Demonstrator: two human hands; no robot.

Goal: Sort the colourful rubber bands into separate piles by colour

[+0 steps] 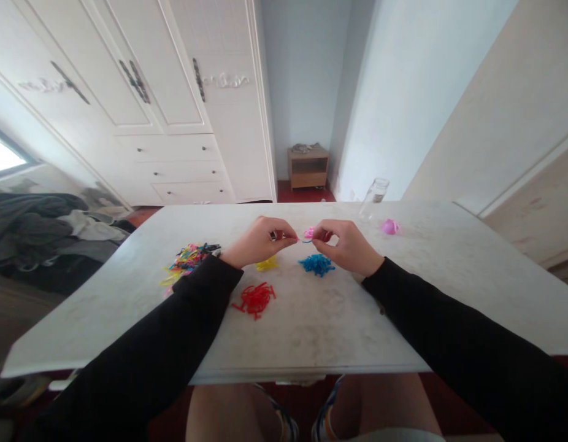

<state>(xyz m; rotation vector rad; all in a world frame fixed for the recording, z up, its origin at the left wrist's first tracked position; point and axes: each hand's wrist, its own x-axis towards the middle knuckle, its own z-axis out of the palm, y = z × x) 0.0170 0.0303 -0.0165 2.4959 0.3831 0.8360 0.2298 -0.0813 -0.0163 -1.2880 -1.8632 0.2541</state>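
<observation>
My right hand (341,242) is closed in a pinch on a thin blue strip (307,241), whose tip points toward my other hand. Facing it, my left hand (270,238) also pinches with thumb and forefinger; what lies between those fingertips is too small to make out. Just below the hands lies a pile of blue strips (316,264). Pink strips (308,232) show behind the right fingertips. A yellow pile (266,264) is partly hidden by my left hand, and a red pile (256,299) sits nearer to me. Mixed-colour strips (191,259) are heaped beside my left forearm.
At the table's (449,294) far right stand a clear glass bottle (375,197) and a round pink-purple object (391,227). Dark clothes (45,239) are piled beyond the left edge. A white wardrobe (173,110) and a small wooden cabinet (308,169) stand behind.
</observation>
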